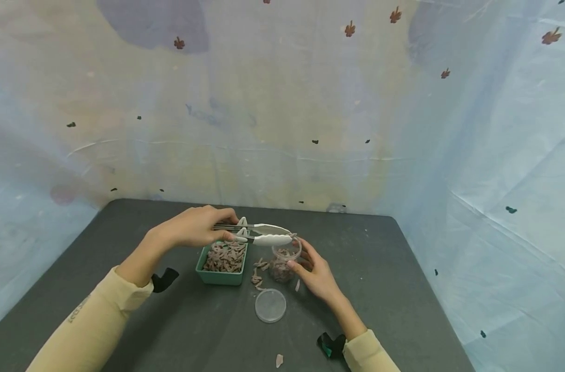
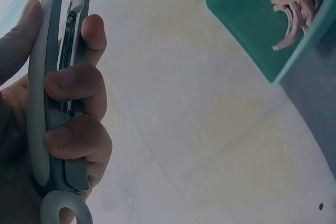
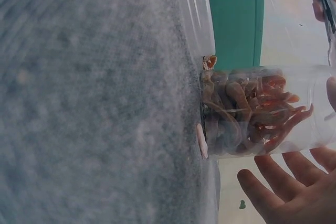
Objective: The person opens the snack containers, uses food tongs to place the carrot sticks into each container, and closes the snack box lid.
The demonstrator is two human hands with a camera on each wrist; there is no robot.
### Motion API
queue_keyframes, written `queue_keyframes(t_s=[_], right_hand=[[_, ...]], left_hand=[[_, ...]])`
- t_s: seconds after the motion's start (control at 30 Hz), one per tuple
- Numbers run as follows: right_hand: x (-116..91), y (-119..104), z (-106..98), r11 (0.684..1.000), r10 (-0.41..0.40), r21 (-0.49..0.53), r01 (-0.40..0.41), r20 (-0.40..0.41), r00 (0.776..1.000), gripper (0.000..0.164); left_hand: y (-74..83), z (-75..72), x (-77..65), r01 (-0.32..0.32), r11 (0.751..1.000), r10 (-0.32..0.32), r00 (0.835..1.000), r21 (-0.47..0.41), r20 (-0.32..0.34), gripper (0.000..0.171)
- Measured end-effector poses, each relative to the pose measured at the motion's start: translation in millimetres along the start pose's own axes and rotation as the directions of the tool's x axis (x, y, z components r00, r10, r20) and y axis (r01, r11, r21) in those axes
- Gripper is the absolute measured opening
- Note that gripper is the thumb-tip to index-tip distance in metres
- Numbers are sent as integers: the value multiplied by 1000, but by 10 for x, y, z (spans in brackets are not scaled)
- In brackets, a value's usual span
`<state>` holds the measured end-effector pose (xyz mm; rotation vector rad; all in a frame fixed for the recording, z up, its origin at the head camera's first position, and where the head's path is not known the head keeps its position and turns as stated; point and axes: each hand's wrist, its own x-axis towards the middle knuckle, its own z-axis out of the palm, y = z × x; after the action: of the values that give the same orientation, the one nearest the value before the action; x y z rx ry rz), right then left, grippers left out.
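Observation:
My left hand point(image 1: 195, 227) grips a pair of kitchen tongs point(image 1: 272, 240) with white tips; fingers and thumb close round its handle point(image 2: 40, 93) in the left wrist view. The tips pinch a small brownish strip above the mouth of a clear plastic jar point(image 1: 282, 254). My right hand point(image 1: 320, 278) holds the jar near its rim, thumb on one side and fingers on the other. Brownish-pink strips point(image 3: 252, 108) fill much of the jar, which stands upright on the table. Under the left hand sits a green tub point(image 1: 221, 279) heaped with similar strips point(image 1: 224, 257).
A round clear lid point(image 1: 270, 306) lies flat in front of the jar. Loose strips point(image 1: 256, 279) are scattered between tub and jar, and a pale piece point(image 1: 279, 360) lies near the front. The dark table point(image 1: 194, 330) ends against a patterned plastic sheet point(image 1: 264, 119).

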<state>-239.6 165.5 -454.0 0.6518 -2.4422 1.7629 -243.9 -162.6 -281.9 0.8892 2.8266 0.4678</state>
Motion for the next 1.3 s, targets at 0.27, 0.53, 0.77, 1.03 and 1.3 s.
queue_keyframes(t_s=[0.27, 0.53, 0.77, 1.03, 1.3], right_hand=[[-8, -21, 4, 1000, -5, -18, 5, -7, 1000, 69], [-2, -3, 7, 1000, 1, -8, -1, -9, 1000, 68], [2, 15, 8, 1000, -11, 1, 11, -12, 1000, 67], [1, 22, 11, 1000, -21, 0, 21, -7, 1000, 68], [-2, 24, 10, 1000, -23, -11, 23, 4, 1000, 68]], left_hand=[[30, 73, 90, 10, 1000, -10, 999, 11, 33, 41], [16, 87, 67, 17, 1000, -17, 999, 1, 34, 41], [-108, 66, -66, 34, 999, -33, 999, 7, -6, 44], [-295, -18, -358, 100, 994, -99, 995, 39, -23, 46], [-459, -101, -571, 139, 983, -137, 990, 116, -20, 50]])
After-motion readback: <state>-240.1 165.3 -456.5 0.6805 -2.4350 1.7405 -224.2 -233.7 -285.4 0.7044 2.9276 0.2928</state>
